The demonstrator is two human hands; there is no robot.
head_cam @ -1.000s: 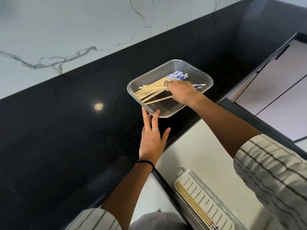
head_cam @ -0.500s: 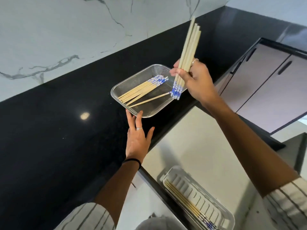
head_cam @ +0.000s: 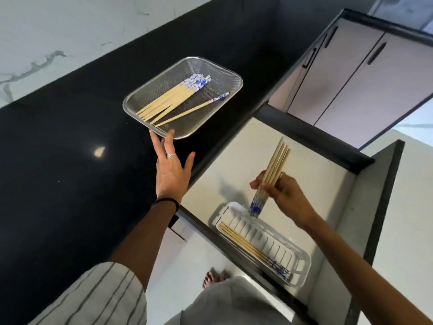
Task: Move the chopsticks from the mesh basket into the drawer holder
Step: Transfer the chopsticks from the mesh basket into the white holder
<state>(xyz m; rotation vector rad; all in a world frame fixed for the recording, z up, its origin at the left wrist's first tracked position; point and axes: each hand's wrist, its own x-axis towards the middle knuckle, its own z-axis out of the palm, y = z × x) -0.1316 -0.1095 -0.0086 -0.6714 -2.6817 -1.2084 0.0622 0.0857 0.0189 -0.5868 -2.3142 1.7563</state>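
A silver mesh basket [head_cam: 218, 69] sits on the black counter and holds several wooden chopsticks with blue-patterned ends [head_cam: 171, 102]. My left hand [head_cam: 171, 170] lies flat on the counter, fingers spread, fingertips touching the basket's near rim. My right hand [head_cam: 281, 191] grips a bundle of chopsticks [head_cam: 274, 170], nearly upright, blue ends down just above the far end of the white ribbed drawer holder [head_cam: 302, 261]. A few chopsticks [head_cam: 248, 247] lie along the holder's left side.
The open drawer [head_cam: 304, 165] has a pale floor and dark walls; its front edge runs below the holder. Black counter [head_cam: 70, 160] extends left, marble wall behind. Closed cabinet doors with dark handles [head_cam: 351, 73] stand at the upper right. My foot shows below the drawer.
My right hand lifted a bundle of chopsticks out of the basket and carried it down over the drawer holder. My left hand stayed at the basket's rim.
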